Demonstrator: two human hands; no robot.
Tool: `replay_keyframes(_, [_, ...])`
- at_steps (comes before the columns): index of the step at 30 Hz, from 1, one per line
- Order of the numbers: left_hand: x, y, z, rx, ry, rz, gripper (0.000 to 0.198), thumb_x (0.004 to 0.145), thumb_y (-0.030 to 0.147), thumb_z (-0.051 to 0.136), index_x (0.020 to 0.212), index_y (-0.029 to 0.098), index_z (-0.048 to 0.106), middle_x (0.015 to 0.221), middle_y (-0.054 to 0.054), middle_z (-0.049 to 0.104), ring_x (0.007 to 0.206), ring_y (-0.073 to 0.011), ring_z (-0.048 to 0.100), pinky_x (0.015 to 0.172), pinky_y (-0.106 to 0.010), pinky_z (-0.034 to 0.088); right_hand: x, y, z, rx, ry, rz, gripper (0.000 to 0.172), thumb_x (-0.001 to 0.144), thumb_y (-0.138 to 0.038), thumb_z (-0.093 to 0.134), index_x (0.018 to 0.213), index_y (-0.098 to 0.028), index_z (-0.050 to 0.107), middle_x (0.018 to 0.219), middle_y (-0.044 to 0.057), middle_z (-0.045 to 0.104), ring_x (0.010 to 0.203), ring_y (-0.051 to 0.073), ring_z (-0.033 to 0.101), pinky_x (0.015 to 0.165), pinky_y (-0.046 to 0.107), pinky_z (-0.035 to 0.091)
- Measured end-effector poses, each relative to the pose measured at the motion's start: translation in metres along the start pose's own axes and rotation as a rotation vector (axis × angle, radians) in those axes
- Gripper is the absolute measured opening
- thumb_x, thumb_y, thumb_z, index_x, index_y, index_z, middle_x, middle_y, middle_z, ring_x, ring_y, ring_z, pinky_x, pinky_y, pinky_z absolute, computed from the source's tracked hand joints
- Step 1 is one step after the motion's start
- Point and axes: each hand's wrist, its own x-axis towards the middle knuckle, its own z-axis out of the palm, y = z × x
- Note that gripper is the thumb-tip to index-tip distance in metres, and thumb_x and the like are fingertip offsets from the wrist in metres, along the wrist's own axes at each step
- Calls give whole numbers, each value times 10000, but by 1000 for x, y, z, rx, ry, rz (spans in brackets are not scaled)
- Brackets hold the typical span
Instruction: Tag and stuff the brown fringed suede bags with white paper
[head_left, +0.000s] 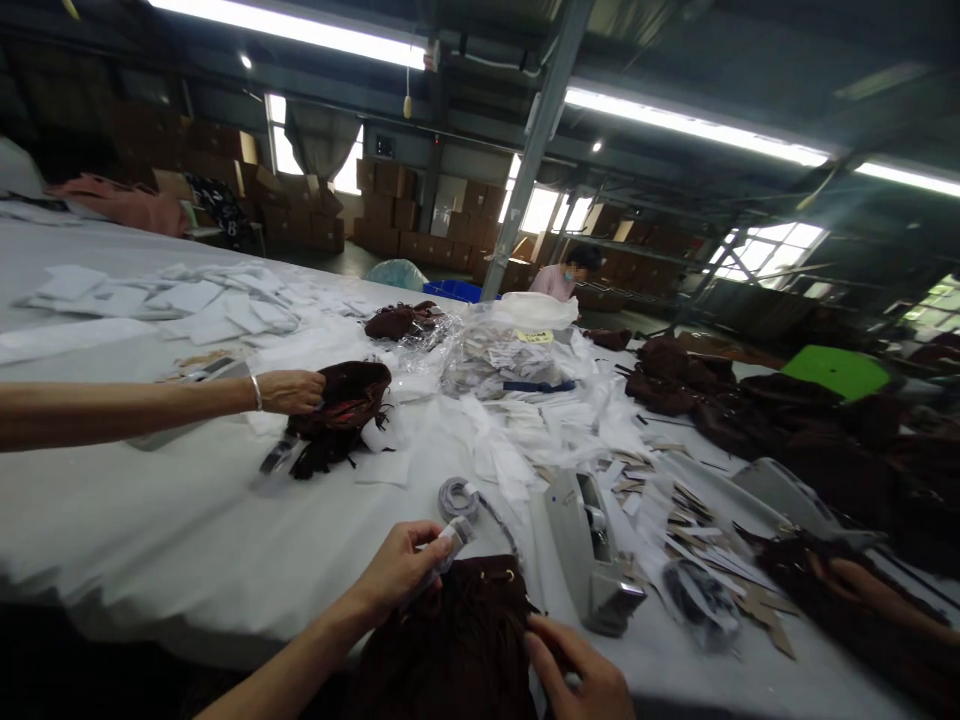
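Note:
A dark brown fringed bag (465, 640) with small gold-coloured eyelets at its top edge is right in front of me. My left hand (405, 570) pinches a grey, partly shiny strip (450, 540) over the bag's upper left corner. My right hand (577, 670) is at the bag's right side, thumb and fingertips closed on its edge; the exact grip is partly hidden. Just beyond the bag lies a roll of grey strip (457, 497), its tail running down towards the bag. A grey tape dispenser (592, 550) stands to the right of it.
At left, another person's hand (292, 391) holds a brown bag (349, 400). Another hand (862, 590) works on brown material at right. White sheets (210, 300), cardboard strips (697, 520), a plastic-wrapped roll (701, 600) and piled brown bags (810, 430) lie on the white-covered table (300, 550).

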Motion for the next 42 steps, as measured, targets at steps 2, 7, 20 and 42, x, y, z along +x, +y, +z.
replay_keyframes(2, [-4, 4, 4, 71, -1, 34, 519, 748, 608, 587, 903, 118, 667, 590, 16, 556, 460, -105, 508, 432, -197, 356, 27, -26, 16, 190, -24, 110, 463, 791, -544, 615, 1087, -189, 646, 781, 47, 652, 650, 185, 626, 596, 280, 519])
replay_keyframes(7, [-11, 7, 8, 168, -39, 156, 477, 817, 537, 546, 980, 115, 694, 720, -44, 669, 539, -125, 546, 498, -215, 409, 73, -59, 56, 598, -193, 274, 631, 679, -527, 728, 1181, -189, 547, 651, -42, 533, 462, 102, 507, 405, 213, 423])
replay_keyframes(20, [-9, 0, 10, 287, -101, 114, 438, 858, 493, 491, 1004, 133, 693, 787, -57, 688, 585, -144, 557, 536, -225, 432, 67, -37, 74, 793, -166, 323, 585, 633, -478, 791, 1066, -149, 576, 565, -66, 532, 405, 72, 463, 376, 180, 387])
replay_keyframes(42, [-8, -15, 4, 314, -35, 70, 449, 842, 529, 492, 1005, 156, 681, 725, -24, 624, 560, -152, 528, 515, -227, 413, 73, 75, -92, 268, 259, 534, 420, 532, -546, 736, 572, -128, 711, 551, 61, 637, 620, 203, 565, 571, 282, 390])
